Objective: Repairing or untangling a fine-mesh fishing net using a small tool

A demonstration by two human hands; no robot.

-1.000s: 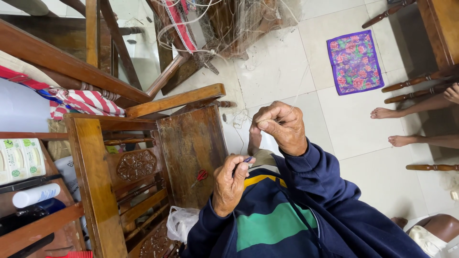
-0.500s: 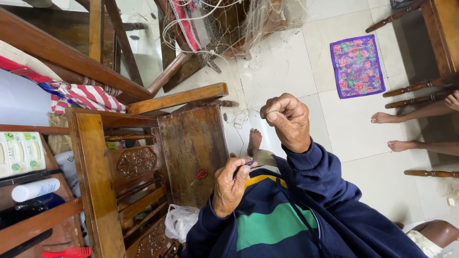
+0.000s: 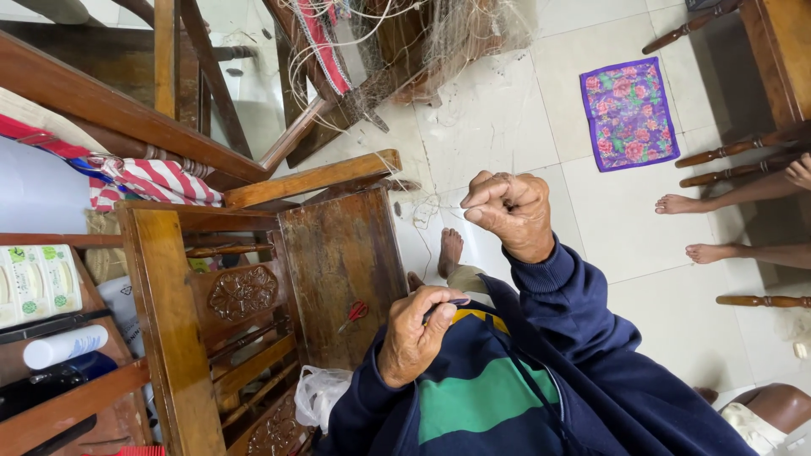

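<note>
Hands at work on fine net thread

Right hand (image 3: pixel 509 211) pinches thin thread (image 3: pixel 439 207) — left hand (image 3: pixel 414 333) clamps a small dark tool (image 3: pixel 448 304) above a wooden chair (image 3: pixel 338 262).

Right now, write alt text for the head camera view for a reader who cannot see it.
A person in a navy striped top pinches a small dark tool in the left hand and raises the closed right hand, fine thread barely visible nearby. A wooden chair with red scissors stands left; a purple floral cloth lies on white tiles.
</note>
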